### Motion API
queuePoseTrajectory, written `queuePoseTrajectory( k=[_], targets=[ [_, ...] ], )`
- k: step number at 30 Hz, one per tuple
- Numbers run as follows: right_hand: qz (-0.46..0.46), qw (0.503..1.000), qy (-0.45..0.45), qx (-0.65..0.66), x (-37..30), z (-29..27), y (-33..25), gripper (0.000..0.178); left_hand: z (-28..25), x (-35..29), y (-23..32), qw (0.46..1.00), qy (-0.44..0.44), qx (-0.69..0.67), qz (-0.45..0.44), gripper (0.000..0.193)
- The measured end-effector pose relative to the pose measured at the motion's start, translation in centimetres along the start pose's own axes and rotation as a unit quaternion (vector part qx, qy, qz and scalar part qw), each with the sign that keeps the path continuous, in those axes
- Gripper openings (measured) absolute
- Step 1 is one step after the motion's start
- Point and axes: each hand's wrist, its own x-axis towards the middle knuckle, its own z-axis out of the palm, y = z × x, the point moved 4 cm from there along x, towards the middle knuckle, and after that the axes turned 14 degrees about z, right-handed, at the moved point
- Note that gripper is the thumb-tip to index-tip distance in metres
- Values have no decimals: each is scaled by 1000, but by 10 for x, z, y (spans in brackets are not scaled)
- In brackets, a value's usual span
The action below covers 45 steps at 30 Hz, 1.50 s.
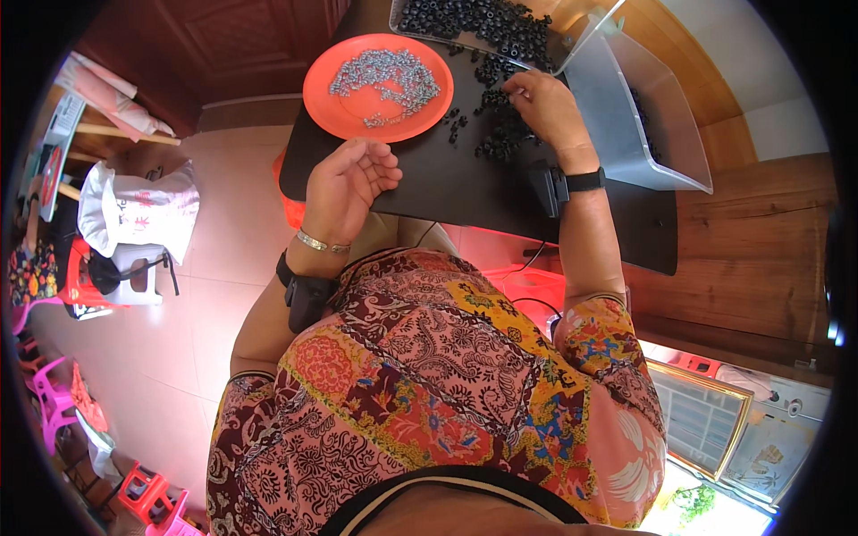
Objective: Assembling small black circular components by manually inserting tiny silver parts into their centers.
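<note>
My left hand (354, 181) is raised at the near edge of the dark table, just below the orange-red plate (318, 105). Its palm faces up with the fingers curled in, and whatever they may hold is hidden. On the plate lie many small silver metal pieces (393, 79). Over the loose small black plastic parts (502, 143) on the table, my right hand (547, 107) has thumb and forefinger pinched together. What is between those fingertips is too small to make out.
A clear plastic bin (617, 107) stands on its side to the right, with black parts inside. Another clear tray (474, 40) of black parts is at the back. A white sack (138, 210) sits on a stool at far left, near another person's arm (34, 210).
</note>
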Motion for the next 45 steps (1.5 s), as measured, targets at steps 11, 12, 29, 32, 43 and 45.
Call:
queuePoseTrajectory(
  k=[11, 12, 29, 32, 43, 45],
  targets=[
    [-34, 998, 35, -44, 42, 32, 16, 26, 0, -1, -2, 1000, -3, -6, 7, 25],
    [-52, 996, 32, -62, 39, 36, 11, 27, -1, -1, -2, 1000, -1, -10, 4, 25],
    [13, 986, -21, 164, 10, 0, -15, 31, 6, 0, 4, 999, -32, 26, -5, 27],
    [-47, 920, -133, 366, -9, -10, -65, 35, 21, 3, 10, 997, -60, 55, -8, 27],
    [-201, 907, -85, 360, -44, -13, -134, 42, 37, 8, 14, 993, -97, 56, 38, 30],
    [-215, 901, -70, 370, -46, -13, -137, 41, 35, 7, 13, 993, -100, 44, 45, 29]
  ],
)
